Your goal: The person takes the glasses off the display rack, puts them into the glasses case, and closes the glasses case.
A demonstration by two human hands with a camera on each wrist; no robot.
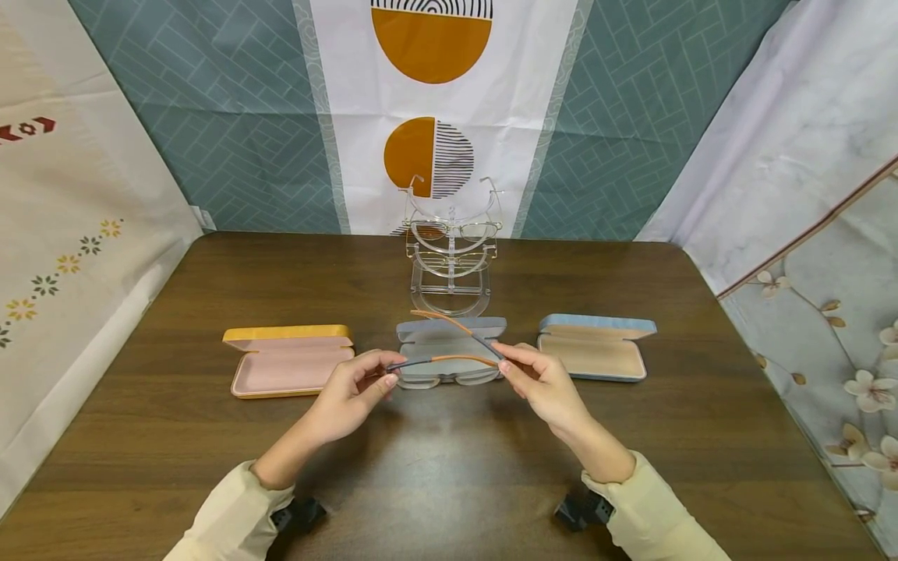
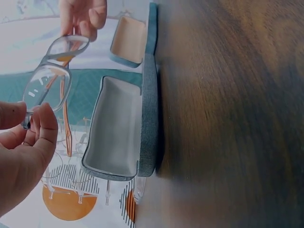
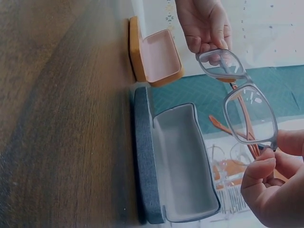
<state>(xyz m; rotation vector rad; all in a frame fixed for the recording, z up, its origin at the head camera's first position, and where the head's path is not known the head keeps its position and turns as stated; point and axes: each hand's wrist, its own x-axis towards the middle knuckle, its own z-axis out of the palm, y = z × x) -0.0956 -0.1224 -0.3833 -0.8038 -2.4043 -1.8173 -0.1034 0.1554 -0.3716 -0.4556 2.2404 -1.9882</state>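
Note:
A pair of eyeglasses (image 3: 246, 80) with a grey front and orange temples hangs between my two hands, its temples unfolded. My left hand (image 1: 354, 393) pinches one end of the frame near the hinge. At the other end, my right hand (image 1: 543, 382) pinches the frame between thumb and fingers. Behind the glasses in the head view lies an open grey eyeglass case (image 1: 415, 333), partly covered by them. Both wrist views show the pale lining of this grey case bare. The lenses face my body, and the temples point away toward the back of the table.
A yellow case (image 1: 291, 374) with pink lining stands open at left. An open blue case (image 1: 596, 358) with beige lining stands at right. Behind the grey case, a clear display stand (image 1: 451, 290) bears thin-framed glasses. Patterned cloths hang around the brown table (image 1: 140, 436).

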